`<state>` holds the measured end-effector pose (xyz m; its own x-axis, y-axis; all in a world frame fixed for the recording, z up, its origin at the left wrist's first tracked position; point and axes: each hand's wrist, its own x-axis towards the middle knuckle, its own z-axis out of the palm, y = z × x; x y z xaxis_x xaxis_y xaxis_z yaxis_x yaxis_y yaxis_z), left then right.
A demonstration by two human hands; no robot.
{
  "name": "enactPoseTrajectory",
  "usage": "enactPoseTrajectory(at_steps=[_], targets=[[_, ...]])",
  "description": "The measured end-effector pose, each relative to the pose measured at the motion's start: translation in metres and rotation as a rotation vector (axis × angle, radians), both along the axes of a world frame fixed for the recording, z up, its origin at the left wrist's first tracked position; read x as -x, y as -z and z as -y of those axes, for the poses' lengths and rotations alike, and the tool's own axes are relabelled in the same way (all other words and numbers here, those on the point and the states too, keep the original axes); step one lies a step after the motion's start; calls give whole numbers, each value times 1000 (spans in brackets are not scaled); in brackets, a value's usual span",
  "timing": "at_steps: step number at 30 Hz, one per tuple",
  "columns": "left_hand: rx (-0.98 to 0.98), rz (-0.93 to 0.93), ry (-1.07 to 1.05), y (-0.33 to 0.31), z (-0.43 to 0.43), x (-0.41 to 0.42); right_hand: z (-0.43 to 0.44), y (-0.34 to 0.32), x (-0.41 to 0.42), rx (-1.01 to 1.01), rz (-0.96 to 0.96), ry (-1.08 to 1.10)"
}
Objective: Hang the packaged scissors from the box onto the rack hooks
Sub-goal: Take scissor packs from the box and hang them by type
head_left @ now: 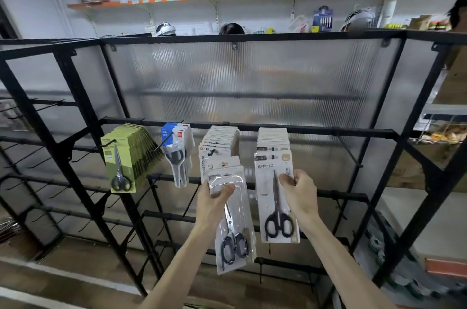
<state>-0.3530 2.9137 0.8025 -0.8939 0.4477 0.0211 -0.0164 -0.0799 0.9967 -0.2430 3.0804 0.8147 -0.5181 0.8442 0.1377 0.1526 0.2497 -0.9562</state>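
Hanging is underway: the left hand (214,198) pinches 1 scissors pack (233,217) just below a hung stack (219,140). The right hand (300,192) grips the neighbouring front pack (275,197), seemingly already on its hook (273,157). Next, the held pack's hole must meet a hook tip.

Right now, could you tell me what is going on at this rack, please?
A person is stocking the black rack with packaged scissors. The left hand grips a clear pack, not yet hung, before the third stack. The right hand pinches the front white pack of the rightmost stack. Green packs and blue packs already hang further left.
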Motion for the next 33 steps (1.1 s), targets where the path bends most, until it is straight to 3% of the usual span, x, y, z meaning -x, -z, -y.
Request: enactPoseTrajectory(at_steps=[10, 23, 25, 29, 33], targets=[[8, 4, -9, -6, 3, -1, -2, 0, 7, 1, 48, 12], [60, 5, 53, -9, -7, -11, -21, 1, 32, -128, 287, 82], [59, 7, 71, -11, -9, -14, -4, 5, 10, -130, 201, 26], [66, 25, 82, -12, -22, -22, 42, -2, -31, 106, 53, -315], [75, 90, 127, -14, -41, -39, 40, 2, -44, 160, 21, -257]])
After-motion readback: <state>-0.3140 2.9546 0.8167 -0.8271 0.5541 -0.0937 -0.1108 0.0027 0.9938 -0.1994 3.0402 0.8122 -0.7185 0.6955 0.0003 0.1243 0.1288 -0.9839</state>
